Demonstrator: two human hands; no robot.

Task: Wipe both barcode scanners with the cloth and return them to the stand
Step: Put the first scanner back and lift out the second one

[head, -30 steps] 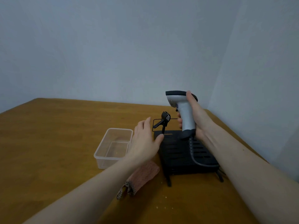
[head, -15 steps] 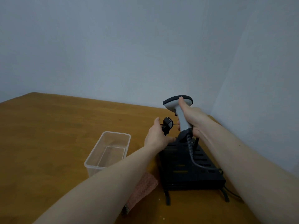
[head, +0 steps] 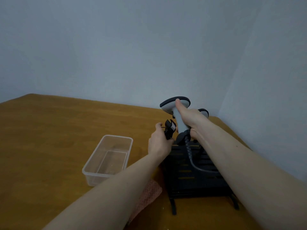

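Note:
My right hand (head: 191, 121) grips the handle of a white-and-grey barcode scanner (head: 176, 112), held upright above the black stand (head: 191, 173); its coiled grey cable (head: 191, 156) trails over the stand. Behind my right hand the top of a second scanner (head: 204, 112) peeks out. My left hand (head: 159, 141) holds the stem of the stand's black cradle holder (head: 169, 128). A pinkish cloth (head: 147, 196) lies on the table beside the stand, partly under my left forearm.
A clear plastic container (head: 108, 158) stands left of the stand on the wooden table (head: 49, 138). Grey walls meet in a corner close behind and to the right of the stand.
My left hand has reached forward and taken hold of the cradle holder. My right hand has lowered the scanner toward the stand. The second scanner has come into view behind.

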